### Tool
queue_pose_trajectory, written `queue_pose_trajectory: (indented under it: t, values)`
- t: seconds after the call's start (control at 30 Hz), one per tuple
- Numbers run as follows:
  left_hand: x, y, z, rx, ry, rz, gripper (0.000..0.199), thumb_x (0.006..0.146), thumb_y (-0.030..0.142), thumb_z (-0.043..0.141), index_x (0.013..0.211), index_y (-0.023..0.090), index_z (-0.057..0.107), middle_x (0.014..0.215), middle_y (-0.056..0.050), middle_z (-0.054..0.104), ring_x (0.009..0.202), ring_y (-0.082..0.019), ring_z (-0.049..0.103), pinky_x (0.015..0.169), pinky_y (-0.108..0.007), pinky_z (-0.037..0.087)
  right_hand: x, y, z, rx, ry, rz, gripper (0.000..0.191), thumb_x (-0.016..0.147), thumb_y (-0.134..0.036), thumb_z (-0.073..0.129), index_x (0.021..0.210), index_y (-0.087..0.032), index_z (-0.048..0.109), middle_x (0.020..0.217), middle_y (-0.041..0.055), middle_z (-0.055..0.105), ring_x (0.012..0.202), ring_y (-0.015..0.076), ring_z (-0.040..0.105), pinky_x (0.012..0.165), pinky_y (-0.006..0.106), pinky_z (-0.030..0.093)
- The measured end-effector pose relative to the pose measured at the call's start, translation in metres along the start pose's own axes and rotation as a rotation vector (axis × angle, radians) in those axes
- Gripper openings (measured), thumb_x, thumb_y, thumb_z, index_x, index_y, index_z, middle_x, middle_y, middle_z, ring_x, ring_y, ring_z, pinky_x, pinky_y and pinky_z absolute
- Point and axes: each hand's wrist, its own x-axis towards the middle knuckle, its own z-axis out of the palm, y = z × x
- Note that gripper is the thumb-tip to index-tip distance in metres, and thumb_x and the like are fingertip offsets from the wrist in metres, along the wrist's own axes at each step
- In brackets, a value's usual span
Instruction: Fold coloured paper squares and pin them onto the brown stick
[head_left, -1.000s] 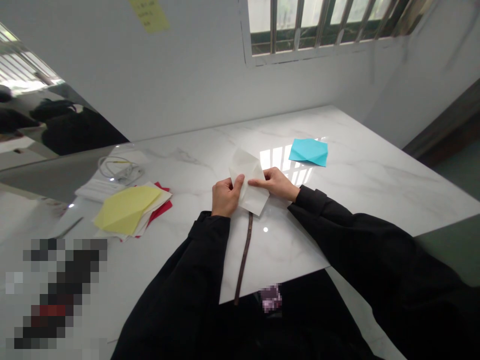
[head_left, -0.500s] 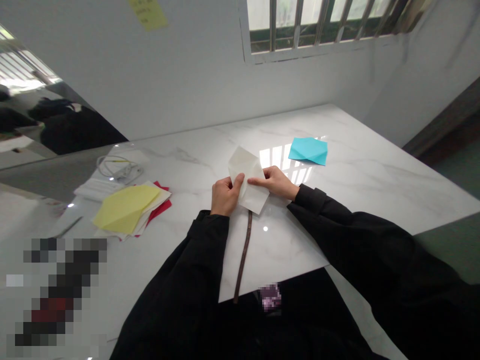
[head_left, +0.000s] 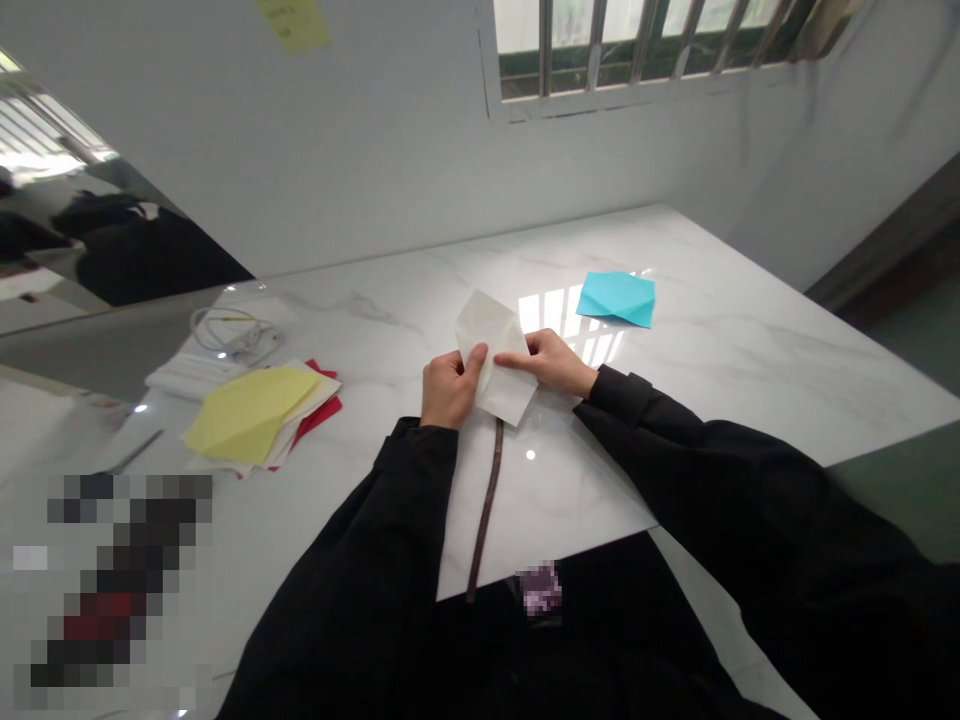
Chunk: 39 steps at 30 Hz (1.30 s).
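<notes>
Paper sheet (head_left: 502, 392), off-white, w/ fold creases and angled corners, over white marble-look table (head_left: 577, 480), clamped at opp. edges by L hand (head_left: 448, 390) & R hand (head_left: 556, 363), dk brown stick (head_left: 486, 510) showing below its lower edge.

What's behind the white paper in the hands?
A brown stick shows below the paper; its upper end is hidden. Any fingers the left hand and right hand have behind it are covered too.
</notes>
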Motion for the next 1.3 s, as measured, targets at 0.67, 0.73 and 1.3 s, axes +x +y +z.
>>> queue_pose_trajectory:
  t: [0.67, 0.73, 1.3]
  values:
    - [0.0001, 0.0017, -0.001, 0.028, -0.002, 0.001, 0.059, 0.088, 0.068, 0.054, 0.055, 0.019, 0.054, 0.053, -0.002, 0.047, 0.057, -0.016, 0.046, 0.053, -0.029, 0.03, -0.0012, -0.0043, 0.001, -0.008, 0.014, 0.021, 0.051, 0.075, -0.06, 0.084, 0.085, -0.011, 0.078, 0.085, 0.0093, 0.078, 0.07, 0.0177, 0.068, 0.059, 0.025, 0.051]
    - [0.0001, 0.0013, -0.001, 0.026, 0.001, -0.002, 0.06, 0.088, 0.068, 0.055, 0.055, 0.019, 0.054, 0.053, -0.002, 0.048, 0.057, -0.016, 0.047, 0.053, -0.029, 0.03, -0.0012, -0.0039, 0.0012, -0.001, 0.013, 0.023, 0.051, 0.075, -0.06, 0.084, 0.085, -0.011, 0.078, 0.085, 0.0095, 0.078, 0.071, 0.0177, 0.068, 0.058, 0.025, 0.052]
    - [0.0, 0.0, -0.0007, 0.018, 0.001, 0.014, 0.059, 0.089, 0.068, 0.055, 0.056, 0.018, 0.055, 0.054, -0.002, 0.049, 0.057, -0.015, 0.046, 0.055, -0.029, 0.031, -0.0023, -0.0063, 0.0003, -0.035, 0.023, 0.016, 0.05, 0.075, -0.06, 0.084, 0.083, -0.01, 0.078, 0.083, 0.0096, 0.077, 0.069, 0.0169, 0.067, 0.057, 0.024, 0.049]
